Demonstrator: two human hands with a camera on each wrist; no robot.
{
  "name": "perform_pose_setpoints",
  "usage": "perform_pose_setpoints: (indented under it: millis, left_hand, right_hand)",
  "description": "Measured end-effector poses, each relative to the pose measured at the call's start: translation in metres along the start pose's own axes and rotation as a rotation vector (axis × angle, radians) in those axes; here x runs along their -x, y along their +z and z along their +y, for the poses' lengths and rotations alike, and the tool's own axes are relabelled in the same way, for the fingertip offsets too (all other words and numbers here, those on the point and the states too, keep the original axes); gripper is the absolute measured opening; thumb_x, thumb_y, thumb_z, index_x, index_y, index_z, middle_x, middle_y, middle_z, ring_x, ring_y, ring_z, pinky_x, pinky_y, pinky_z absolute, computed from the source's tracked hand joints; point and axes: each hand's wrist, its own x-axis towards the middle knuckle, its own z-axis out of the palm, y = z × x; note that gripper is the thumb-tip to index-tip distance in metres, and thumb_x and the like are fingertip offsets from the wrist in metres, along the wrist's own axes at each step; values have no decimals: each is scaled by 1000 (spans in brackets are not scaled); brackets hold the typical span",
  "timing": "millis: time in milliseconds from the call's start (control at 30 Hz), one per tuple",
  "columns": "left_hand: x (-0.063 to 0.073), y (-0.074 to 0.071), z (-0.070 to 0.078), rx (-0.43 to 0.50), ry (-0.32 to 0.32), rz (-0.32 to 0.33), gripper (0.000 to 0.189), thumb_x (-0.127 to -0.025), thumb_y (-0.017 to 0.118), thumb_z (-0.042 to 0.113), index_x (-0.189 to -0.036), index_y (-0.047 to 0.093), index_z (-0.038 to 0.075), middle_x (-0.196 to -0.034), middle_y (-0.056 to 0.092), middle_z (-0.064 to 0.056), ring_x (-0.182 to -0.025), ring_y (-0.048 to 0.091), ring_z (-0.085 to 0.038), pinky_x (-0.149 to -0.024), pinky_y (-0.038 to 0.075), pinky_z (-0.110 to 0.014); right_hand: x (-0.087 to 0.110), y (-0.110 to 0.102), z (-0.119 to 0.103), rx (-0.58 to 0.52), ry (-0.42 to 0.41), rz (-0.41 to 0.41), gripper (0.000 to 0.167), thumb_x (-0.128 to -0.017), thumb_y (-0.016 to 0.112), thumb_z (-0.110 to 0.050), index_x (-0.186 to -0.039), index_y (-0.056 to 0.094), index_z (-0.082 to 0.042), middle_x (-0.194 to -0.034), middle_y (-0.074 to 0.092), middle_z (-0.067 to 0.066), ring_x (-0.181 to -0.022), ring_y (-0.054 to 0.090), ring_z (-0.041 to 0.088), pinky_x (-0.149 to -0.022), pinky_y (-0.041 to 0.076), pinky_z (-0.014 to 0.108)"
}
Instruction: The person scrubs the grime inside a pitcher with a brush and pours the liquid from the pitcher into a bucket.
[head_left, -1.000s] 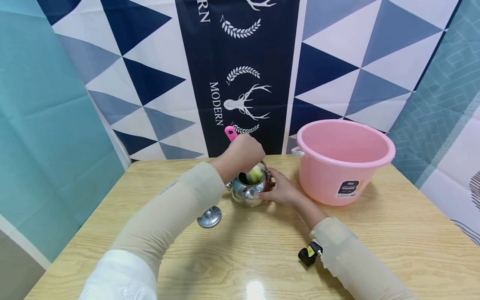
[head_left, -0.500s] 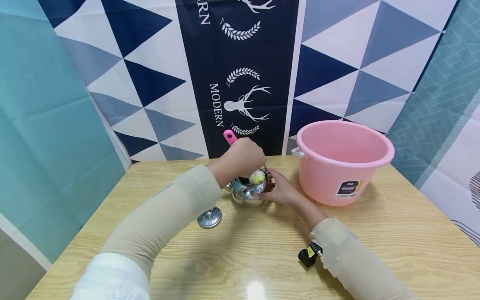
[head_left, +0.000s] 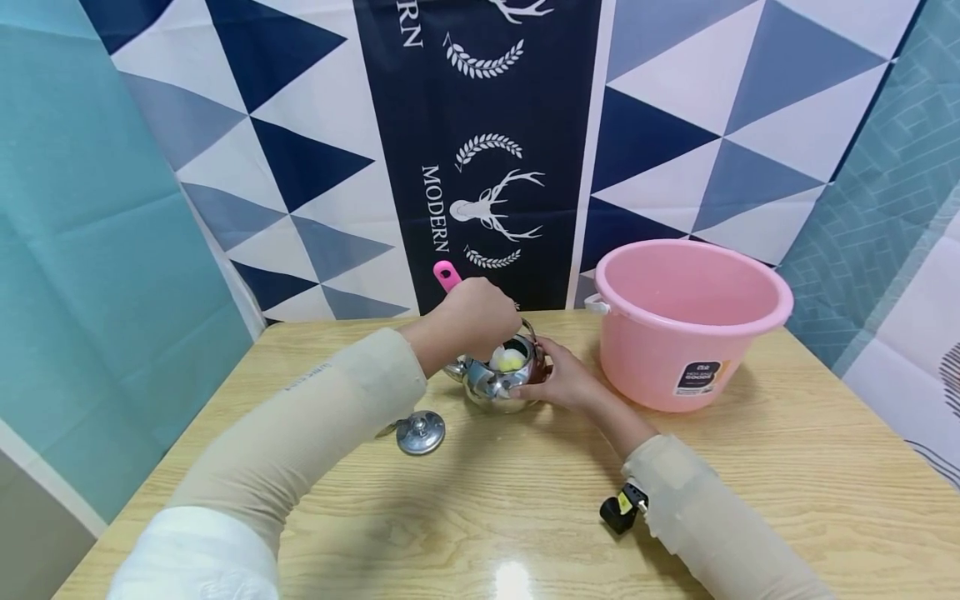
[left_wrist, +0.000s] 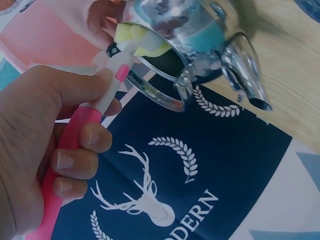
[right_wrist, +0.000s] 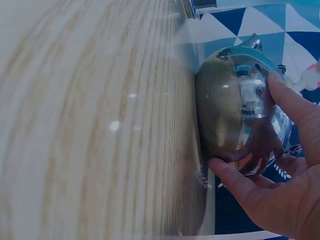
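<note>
I see a bright head view, with white glare (head_left: 512,579) on the bench (head_left: 525,492); both wrist views look dimmer.

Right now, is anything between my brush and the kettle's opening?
Nothing visible blocks the brush in your left hand: its head is in the opening of the kettle, and the lid lies aside. The kettle's handle arches close by; contact is unclear.

The wood-grain table (head_left: 525,487) bears a teapot (head_left: 486,387), lid (head_left: 421,434) and pink bucket (head_left: 651,360).

Left fingers (left_wrist: 76,164) curled; right fingers (right_wrist: 237,180) curved.
</note>
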Motion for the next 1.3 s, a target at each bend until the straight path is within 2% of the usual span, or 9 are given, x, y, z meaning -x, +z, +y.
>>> perform_pose_setpoints:
  millis: [267,567,933,1100,1300]
  left_hand:
    - [4,2,-3,-5,-21,-35,13,-83,71,29,-92,70,21,-74,61,7,-65,54,-12,-58,47,-25]
    - [2,1,-10,-3,-86,-64,1,-82,68,22,-81,67,22,-68,54,7,-61,51,-12,-53,46,-28]
    - [-4,5,-18,7,-133,-84,5,-83,65,21,-87,68,22,-69,52,7,-62,50,-13,-55,46,-29]
    - [-7,7,-20,-8,-129,-72,5,-85,62,19,-83,67,20,-66,48,6,-61,49,-13,-53,44,-28]
    - [-15,11,-20,-14,-121,-32,8,-86,61,19,-78,64,21,-64,47,7,-60,47,-12,-52,43,-30]
  right_hand:
    - [1,1,0,34,19,3,95,-74,86,-28,-149,33,-6,-145,43,20,-126,46,40,-104,36,52]
    - [1,0,-2,33,10,17,95,-74,86,-27,-149,33,-4,-144,43,22,-125,46,42,-104,36,53]
    - [2,0,-2,39,-8,37,93,-72,87,-25,-147,36,-4,-137,49,22,-120,48,38,-102,38,52]
    - [2,1,-3,24,0,37,93,-72,87,-24,-147,36,-4,-138,48,22,-119,49,38,-102,39,51]
    - [2,0,-1,-2,-29,28,90,-73,87,-20,-146,37,-1,-135,49,24,-118,50,40,-99,41,51]
